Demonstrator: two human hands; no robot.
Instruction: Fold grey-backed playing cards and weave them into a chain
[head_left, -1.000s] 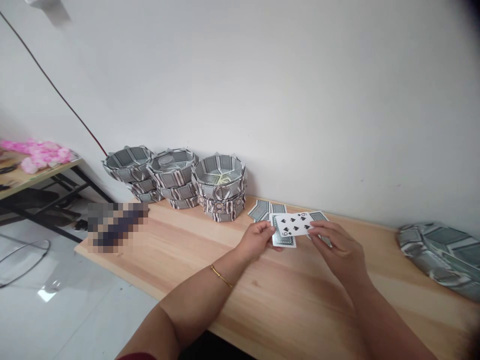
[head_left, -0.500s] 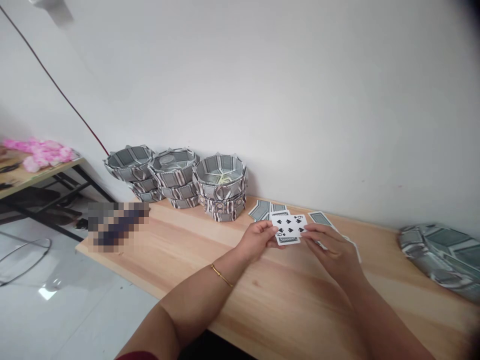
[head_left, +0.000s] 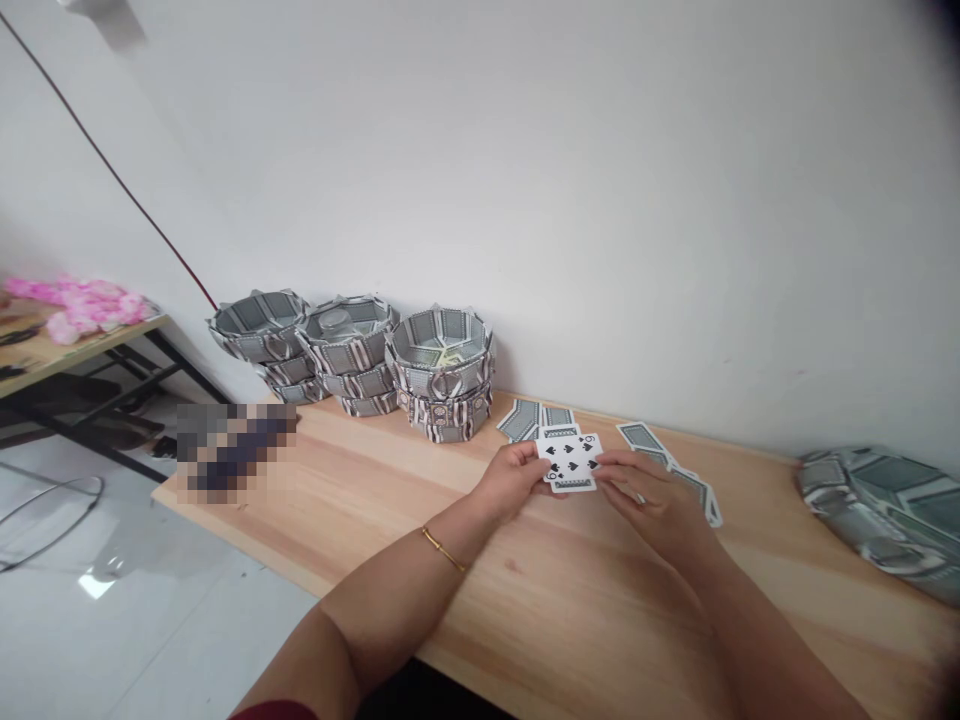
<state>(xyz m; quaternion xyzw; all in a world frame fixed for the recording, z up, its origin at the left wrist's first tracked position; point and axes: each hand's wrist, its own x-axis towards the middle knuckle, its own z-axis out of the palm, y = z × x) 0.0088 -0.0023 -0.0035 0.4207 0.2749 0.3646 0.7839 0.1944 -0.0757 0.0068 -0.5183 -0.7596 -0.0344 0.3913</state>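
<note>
A six of spades playing card (head_left: pixel 570 458) lies face up and crosswise over a back-patterned card (head_left: pixel 574 485), whose ends show above and below it. My left hand (head_left: pixel 514 478) is closed on the left side of the two cards, thumb on top. The right edge of the six is pinched between the thumb and fingers of my right hand (head_left: pixel 649 490). Just behind my left hand, loose cards (head_left: pixel 523 418) lie back up. More cards (head_left: pixel 641 437) are spread beyond my right hand, partly hidden by it.
Along the wall stand stacks of bowls folded from playing cards (head_left: pixel 441 385). A rounded piece made of cards (head_left: pixel 885 520) rests at the right end of the wooden table (head_left: pixel 360 510). Pink fluffy material (head_left: pixel 90 305) lies on another table at left. A blurred patch covers the near-left corner.
My right hand has moved slightly left with the six of spades, which now sits more squarely across the card beneath. My left hand has hardly moved.
</note>
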